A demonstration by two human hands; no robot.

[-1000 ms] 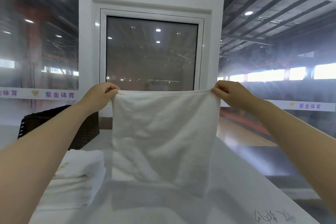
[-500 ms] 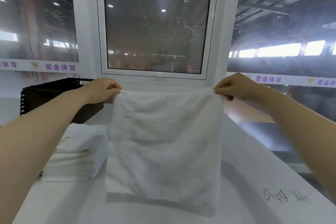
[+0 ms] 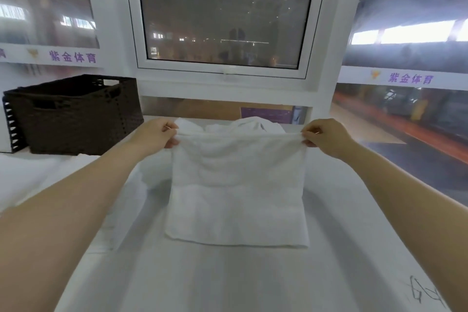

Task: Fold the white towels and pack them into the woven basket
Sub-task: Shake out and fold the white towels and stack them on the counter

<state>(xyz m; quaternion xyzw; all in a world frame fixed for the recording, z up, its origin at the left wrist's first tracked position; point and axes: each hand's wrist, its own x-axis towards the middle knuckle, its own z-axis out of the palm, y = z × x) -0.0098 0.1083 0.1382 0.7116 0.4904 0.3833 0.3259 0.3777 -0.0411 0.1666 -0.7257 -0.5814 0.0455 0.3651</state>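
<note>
A white towel (image 3: pixel 238 190) is stretched between my hands, its lower half lying flat on the white table (image 3: pixel 228 278). My left hand (image 3: pixel 154 134) pinches its top left corner. My right hand (image 3: pixel 326 137) pinches its top right corner. Behind the held edge a heap of more white towelling (image 3: pixel 253 123) shows. The dark brown woven basket (image 3: pixel 76 114) stands at the back left of the table, to the left of my left hand; its inside is hidden.
A window frame (image 3: pixel 225 71) and glass wall stand right behind the table. My left forearm (image 3: pixel 76 210) hides the folded towels at the left. Handwritten marks (image 3: pixel 425 291) lie at the table's near right corner. The table's right edge runs close to my right arm.
My hands have lowered the towel from hanging in the air until its lower part lies on the table. The view has tilted down, and the basket now shows fully.
</note>
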